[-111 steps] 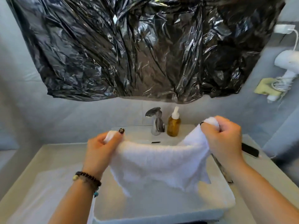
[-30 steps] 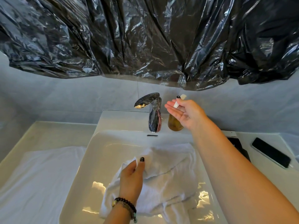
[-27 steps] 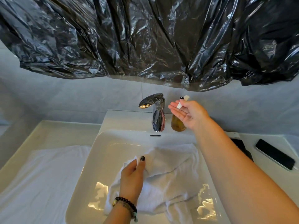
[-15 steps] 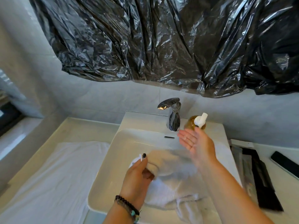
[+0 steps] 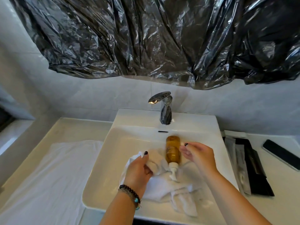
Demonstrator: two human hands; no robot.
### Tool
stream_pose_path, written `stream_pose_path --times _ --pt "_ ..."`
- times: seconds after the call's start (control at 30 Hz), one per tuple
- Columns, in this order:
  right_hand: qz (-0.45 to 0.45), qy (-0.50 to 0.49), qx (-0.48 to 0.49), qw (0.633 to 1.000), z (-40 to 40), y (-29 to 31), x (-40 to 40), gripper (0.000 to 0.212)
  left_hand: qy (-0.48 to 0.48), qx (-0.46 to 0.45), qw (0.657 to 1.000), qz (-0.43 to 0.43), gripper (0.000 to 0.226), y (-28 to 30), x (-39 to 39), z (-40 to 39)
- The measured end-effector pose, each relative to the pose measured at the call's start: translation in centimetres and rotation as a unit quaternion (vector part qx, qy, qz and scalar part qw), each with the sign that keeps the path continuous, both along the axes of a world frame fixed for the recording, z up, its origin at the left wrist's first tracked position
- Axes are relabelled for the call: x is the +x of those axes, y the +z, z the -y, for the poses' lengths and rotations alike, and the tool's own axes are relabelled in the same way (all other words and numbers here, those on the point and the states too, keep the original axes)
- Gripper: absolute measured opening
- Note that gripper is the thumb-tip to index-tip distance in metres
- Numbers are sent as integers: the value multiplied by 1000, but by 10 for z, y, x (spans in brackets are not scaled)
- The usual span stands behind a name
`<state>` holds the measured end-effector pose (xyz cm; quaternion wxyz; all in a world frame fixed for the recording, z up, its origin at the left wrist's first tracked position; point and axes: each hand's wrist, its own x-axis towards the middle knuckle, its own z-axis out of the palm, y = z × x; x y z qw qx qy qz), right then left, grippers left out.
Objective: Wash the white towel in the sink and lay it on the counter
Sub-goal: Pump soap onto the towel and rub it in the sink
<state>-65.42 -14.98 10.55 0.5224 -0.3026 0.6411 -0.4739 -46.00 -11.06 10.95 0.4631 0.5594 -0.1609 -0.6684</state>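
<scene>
Over sink point(image 5: 100, 153): left hand point(image 5: 139, 169) fingers clutch white towel point(image 5: 164, 190); right hand point(image 5: 198, 154) fingers spread beside amber bottle point(image 5: 172, 151).

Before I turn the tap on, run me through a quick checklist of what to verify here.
1. White towel inside the sink: ok.
2. Left hand gripping the towel: ok.
3. Soap bottle standing upright on the ledge: not ok, it lies in the basin, pump toward you.
4. Right hand holding the bottle: not ok, fingers open beside it.
5. Faucet off: ok, no water visible.
6. Drain plugged: cannot tell, towel covers it.
</scene>
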Motion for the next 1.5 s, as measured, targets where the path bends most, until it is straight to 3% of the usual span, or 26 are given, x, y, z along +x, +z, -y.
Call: stream_pose_path --times 0.03,0.07,0.1,0.13,0.17,0.23,0.27,0.33,0.4,0.47,0.53,0.63,0.7,1.03,1.13,1.27,1.4,1.5 --pt "32 -19 20 999 -1 -5 -6 11 -23 6 993 114 19 -5 4 5" --pt "65 -31 39 997 -3 -9 -11 12 -60 9 961 268 15 -11 7 8" --pt "101 -40 54 993 -5 -13 -14 14 -103 16 896 432 15 -15 7 11" --pt "139 -48 65 987 -7 -16 -16 18 -107 12 811 574 33 -20 5 10" --pt "174 -58 74 980 -10 -18 -18 20 -84 -38 746 660 49 -24 -2 8" --pt "237 -73 90 965 -12 -17 -19 23 -73 -212 660 717 47 -31 -25 4" --pt "263 -77 93 957 -12 -16 -20 25 -141 -239 653 704 37 -32 -39 3" --pt "295 -79 94 948 -13 -15 -21 28 -309 -125 679 655 37 -40 -60 9" --pt "313 -75 97 942 -13 -16 -23 30 -425 1 639 642 55 -49 -69 17" --pt "330 -74 104 935 -13 -15 -26 33 -444 7 595 670 52 -56 -75 24" --pt "348 -85 109 927 -13 -15 -31 35 -441 -3 601 666 39 -56 -78 28" --pt "365 -94 112 920 -14 -16 -39 36 -403 -4 680 613 30 -53 -72 34" --pt "368 -98 110 918 -16 -20 -45 35 -391 -13 710 586 26 -44 -72 35" --pt "352 -80 141 922 -33 -36 -62 30 -418 -61 744 519 27 76 -106 93" --pt "346 -70 150 923 -41 -37 -61 29 -407 -76 730 544 27 111 -127 132" --pt "356 -63 175 916 -47 -43 -59 29 -428 -91 663 607 28 148 -154 172" --pt "357 -47 191 913 -46 -45 -56 28 -405 -76 672 615 20 147 -171 206" --pt "358 -37 193 913 -44 -45 -54 26 -381 -106 625 673 19 137 -180 221"
